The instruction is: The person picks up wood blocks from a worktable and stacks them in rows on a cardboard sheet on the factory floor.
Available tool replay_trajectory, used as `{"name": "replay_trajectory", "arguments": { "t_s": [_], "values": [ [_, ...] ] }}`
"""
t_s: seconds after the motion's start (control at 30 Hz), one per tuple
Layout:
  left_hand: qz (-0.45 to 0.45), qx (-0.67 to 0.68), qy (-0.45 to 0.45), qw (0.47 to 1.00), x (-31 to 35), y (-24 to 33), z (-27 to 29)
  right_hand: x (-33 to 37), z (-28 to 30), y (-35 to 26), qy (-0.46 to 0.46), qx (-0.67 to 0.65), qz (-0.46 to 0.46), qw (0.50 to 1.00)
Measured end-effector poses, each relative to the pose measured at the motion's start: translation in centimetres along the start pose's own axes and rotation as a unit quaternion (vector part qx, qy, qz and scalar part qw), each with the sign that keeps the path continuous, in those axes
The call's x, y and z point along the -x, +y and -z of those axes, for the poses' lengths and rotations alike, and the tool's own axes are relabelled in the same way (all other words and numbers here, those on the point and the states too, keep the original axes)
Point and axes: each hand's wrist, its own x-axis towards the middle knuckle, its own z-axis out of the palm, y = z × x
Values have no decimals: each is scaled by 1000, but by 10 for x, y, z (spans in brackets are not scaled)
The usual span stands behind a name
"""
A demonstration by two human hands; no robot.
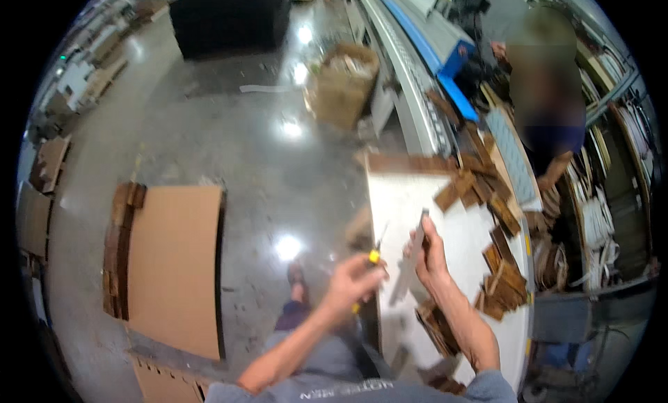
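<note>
My left hand (353, 283) is closed around a tool with a yellow handle (374, 257) and a thin dark shaft that points up and away; it looks like a screwdriver. In my right hand (433, 253) is a narrow, flat grey-brown strip (406, 272), gripped near its upper end and slanting down to the left. Both hands are in the air, the right over a white-topped table (390, 194) and the left by that table's left edge. Dark brown wood pieces (506, 285) lie in loose piles along the table's right side, with more wood pieces (438, 326) beneath my right forearm.
A brown board (174, 271) with stacked dark wood (120, 250) stands on the left. Farther off are a cardboard box (344, 86) and a black block-shaped thing (229, 20). A long machine with a blue edge (445, 62) runs beyond the table. Another person (553, 131) stands at the right.
</note>
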Motion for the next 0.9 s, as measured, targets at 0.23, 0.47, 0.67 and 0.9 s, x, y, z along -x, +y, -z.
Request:
{"name": "replay_trajectory", "arguments": {
  "t_s": [0.23, 0.47, 0.67, 0.9],
  "values": [
    [-162, -313, -70, 933, 8, 28, -8, 13, -51, -9, -7, -56, -62, 996],
    [-187, -334, -184, 905, 0, 26, 6, 0, -23, 18, -47, -14, -128, 991],
    [-203, -402, -225, 864, 11, 34, -3, 18, -22, 15, -124, -5, -118, 985],
    [-301, -258, -67, 916, 12, 23, -24, 2, -5, 19, -173, 4, -160, 972]
  ]
}}
